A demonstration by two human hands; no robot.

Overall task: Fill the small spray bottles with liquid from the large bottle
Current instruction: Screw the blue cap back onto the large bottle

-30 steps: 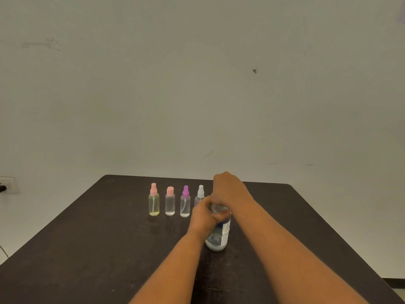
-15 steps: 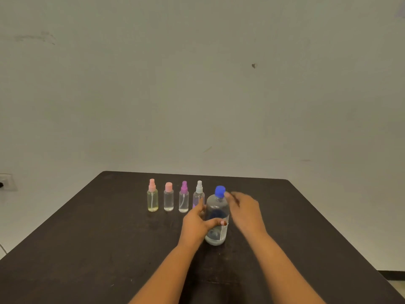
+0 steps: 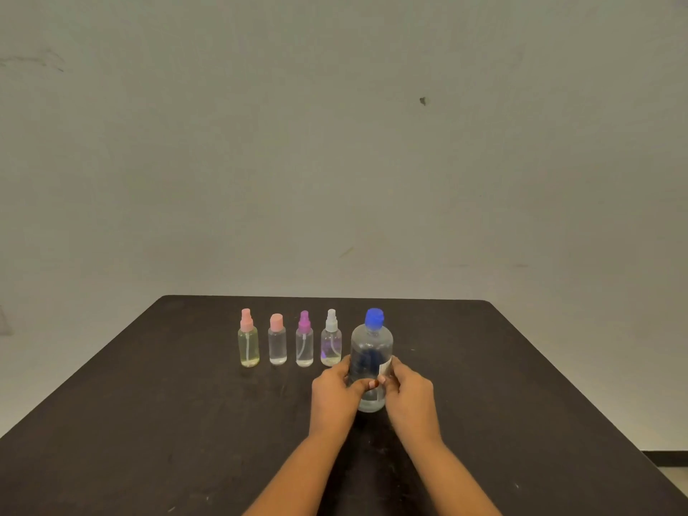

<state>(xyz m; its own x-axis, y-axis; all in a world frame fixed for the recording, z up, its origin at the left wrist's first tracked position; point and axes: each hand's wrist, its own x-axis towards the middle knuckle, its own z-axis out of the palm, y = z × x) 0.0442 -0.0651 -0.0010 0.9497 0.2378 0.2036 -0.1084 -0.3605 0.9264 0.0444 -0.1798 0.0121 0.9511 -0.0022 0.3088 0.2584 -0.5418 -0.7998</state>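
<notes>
- Clear plastic with a blue cap (image 3: pixel 374 316) — that is the large bottle (image 3: pixel 371 351), standing upright on the dark worktop (image 3: pixel 149 422) with the cap on.
- My left hand (image 3: pixel 332 396) wraps the bottle's lower left side, fingers curled round the front; the grip is closed on the bottle.
- My right hand (image 3: pixel 410 398) presses the lower right side, over the edge of the white label (image 3: pixel 384 368); that grip holds the bottle too.
- The bottle's base shows between my two wrists, resting on the worktop.
- Four small spray bottles stand in a row to the left of the large one, all upright and capped.
- Farthest left, the bottle with the pink sprayer (image 3: pixel 248 338) holds yellowish liquid nearly to its shoulder.
- Next, the bottle with the pink round cap (image 3: pixel 277 345) holds clear liquid.
- Third, the bottle with the magenta sprayer (image 3: pixel 304 340) looks clear; I cannot tell its level.
- Fourth, the bottle with the white sprayer (image 3: pixel 331 338) stands just beside the large bottle, its lower right edge close to my left fingertips — a faint purple tint shows inside.
- Behind the worktop rises a plain pale wall (image 3: pixel 335 143) with a small dark mark (image 3: pixel 422 101).
</notes>
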